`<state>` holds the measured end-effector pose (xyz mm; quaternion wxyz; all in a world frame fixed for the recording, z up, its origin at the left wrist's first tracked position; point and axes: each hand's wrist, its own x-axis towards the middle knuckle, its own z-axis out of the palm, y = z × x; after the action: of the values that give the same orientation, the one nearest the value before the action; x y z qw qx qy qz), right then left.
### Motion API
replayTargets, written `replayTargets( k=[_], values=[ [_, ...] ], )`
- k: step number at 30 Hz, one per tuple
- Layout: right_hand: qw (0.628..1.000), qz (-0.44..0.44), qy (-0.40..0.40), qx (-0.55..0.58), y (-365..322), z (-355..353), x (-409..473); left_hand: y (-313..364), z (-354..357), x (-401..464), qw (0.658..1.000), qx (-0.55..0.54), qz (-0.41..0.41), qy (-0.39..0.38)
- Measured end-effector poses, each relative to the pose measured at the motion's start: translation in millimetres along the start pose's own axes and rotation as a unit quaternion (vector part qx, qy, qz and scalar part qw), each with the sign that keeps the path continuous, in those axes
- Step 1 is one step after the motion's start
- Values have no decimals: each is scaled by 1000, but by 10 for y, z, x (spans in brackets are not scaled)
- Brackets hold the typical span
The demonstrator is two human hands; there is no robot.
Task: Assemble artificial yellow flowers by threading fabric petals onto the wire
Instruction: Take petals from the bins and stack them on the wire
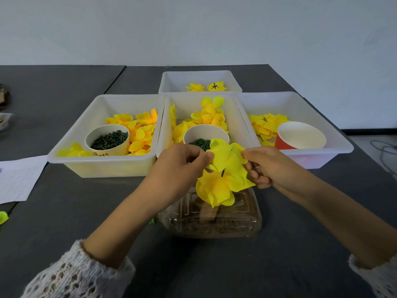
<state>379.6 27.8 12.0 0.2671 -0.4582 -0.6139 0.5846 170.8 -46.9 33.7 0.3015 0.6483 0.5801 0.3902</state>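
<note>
**A:** What is seen at the far left of the dark table (64, 211)?

**B:** A sheet of lined paper (17, 179) is laid at the table's left edge, and a single yellow-green petal (3, 217) is seen below it. Just to the right, a white tray (103, 166) is shown holding loose orange-yellow petals (141, 134) and a paper cup (107, 139) filled with dark green pieces.

**A:** And in the middle?

**B:** A second white tray (166, 125) is set touching the first, with more yellow petals (209, 115) and another cup (204, 132) of green pieces inside. Behind it, a smaller tray (171, 82) is placed with two finished yellow flowers (206, 87). In front, a top petal layer (225, 155) is held between both hands above a fuller petal layer (214, 190), the two joined by a dark green wire (222, 173). Under them a clear plastic box (214, 220) with brown contents is seen on the table.

**A:** How are the hands held?

**B:** The top petal layer's left edge is pinched by the left hand (182, 162), thumb and fingers closed narrowly on the fabric. Its right edge is pinched by the right hand (270, 166), with the remaining fingers curled beneath. White lace sleeves (81, 276) are visible at both wrists.

**A:** And at the right?

**B:** A third white tray (335, 134) is shown beside the middle one, holding flat yellow petals (266, 125) and a red paper cup (300, 136), tilted on its side.
</note>
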Motion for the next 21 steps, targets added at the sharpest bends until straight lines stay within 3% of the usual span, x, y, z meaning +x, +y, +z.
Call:
replayTargets(
  k=[7,15,21],
  values=[
    [999,-11,0,45,-34,-41,24,-40,28,44,1000,-18,2,15],
    [1000,21,-23,-1,-126,-103,-47,-129,32,14,1000,-26,-11,-13],
    [994,51,-33,-96,6,-45,-63,-76,-16,-113,994,106,-4,12]
  ],
)
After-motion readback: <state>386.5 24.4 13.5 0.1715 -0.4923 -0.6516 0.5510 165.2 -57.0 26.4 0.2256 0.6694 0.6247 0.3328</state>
